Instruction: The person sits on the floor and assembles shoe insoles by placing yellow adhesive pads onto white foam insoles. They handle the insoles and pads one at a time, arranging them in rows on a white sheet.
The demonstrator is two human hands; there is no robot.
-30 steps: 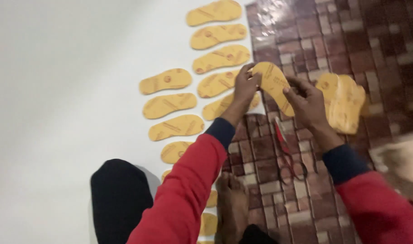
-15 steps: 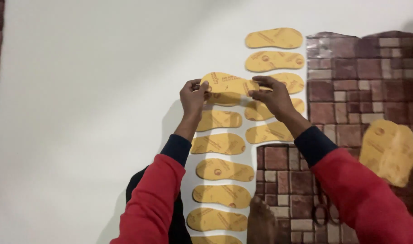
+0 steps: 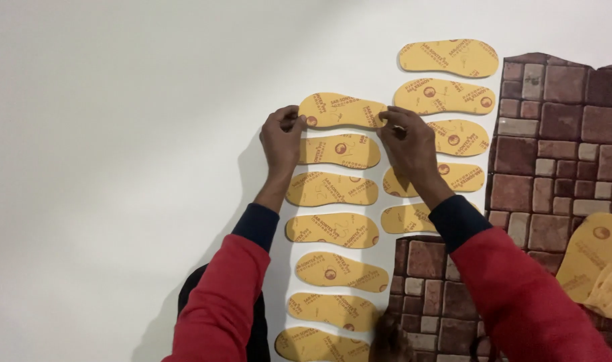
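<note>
- Head view: nearest the camera, 2 red sleeves (image 3: 225, 302) with dark cuffs are seen reaching forward over the work.
- A column of 6 laid insoles (image 3: 333, 231) is set out between the arms, each lying flat and crosswise, one just beside the next, so that an even row is kept.
- A 2nd column (image 3: 447, 100) of 5 is laid to the right; its lower pieces are partly hidden by the right forearm.
- The top insole (image 3: 343, 110) is held at both ends over the head of the nearer column, level with its neighbours, seemingly so it can be squared to them.
- Its rounded heel end is pinched by the left hand (image 3: 282, 137), fingertips pressed together on the edge.
- Its toe end is pinched likewise by the right hand (image 3: 406, 141), with the thumb under and fingers on top.
- Whether the piece touches the surface cannot be told.
- A white sheet (image 3: 118, 134) serves as the surface, plain and matt.
- A brick-patterned mat (image 3: 554, 134) lies at the right, with a loose stack (image 3: 597, 261) of more insoles on it at the frame edge.
</note>
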